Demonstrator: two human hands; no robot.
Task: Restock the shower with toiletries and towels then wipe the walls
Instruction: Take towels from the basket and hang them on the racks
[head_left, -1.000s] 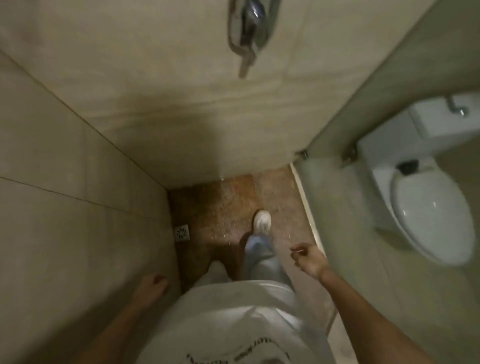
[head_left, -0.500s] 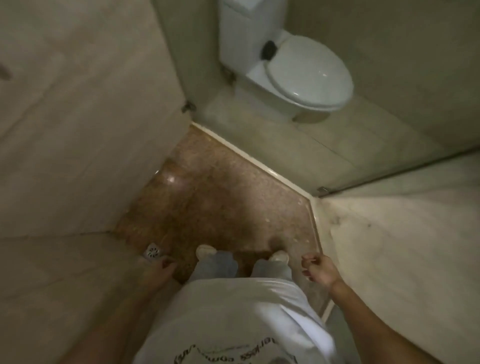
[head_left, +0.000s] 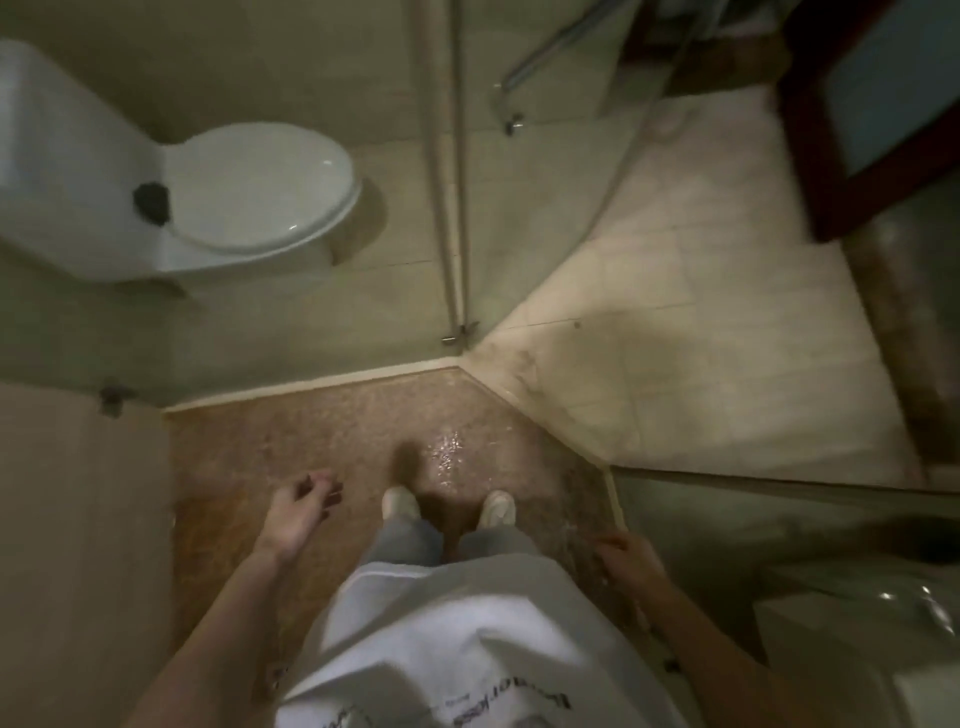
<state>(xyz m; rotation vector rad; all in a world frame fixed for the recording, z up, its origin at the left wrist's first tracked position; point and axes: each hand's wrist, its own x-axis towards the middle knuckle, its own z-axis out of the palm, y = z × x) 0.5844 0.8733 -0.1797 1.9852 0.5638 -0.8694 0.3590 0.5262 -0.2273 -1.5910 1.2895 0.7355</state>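
I stand inside the shower on its wet brown speckled floor (head_left: 452, 447), both shoes side by side. My left hand (head_left: 301, 506) hangs at hip height over the floor, fingers apart and slightly curled, holding nothing. At the stall's right edge hangs my right hand (head_left: 626, 564), blurred and loosely curled, with nothing visible in it. A beige tiled shower wall (head_left: 78, 519) fills the lower left. No toiletries, towels or cloth are in view.
A glass panel with a metal edge and hinge (head_left: 457, 332) stands ahead, the white toilet (head_left: 260, 187) behind it. To the right lies the pale bathroom floor (head_left: 675, 338), past the raised sill. A dark wooden frame (head_left: 810, 156) stands upper right, a white fixture (head_left: 857, 623) lower right.
My view has swung right, from the tap wall and floor drain to the glass panel and the doorway. Both feet turned with it. Both hands stayed low and empty.
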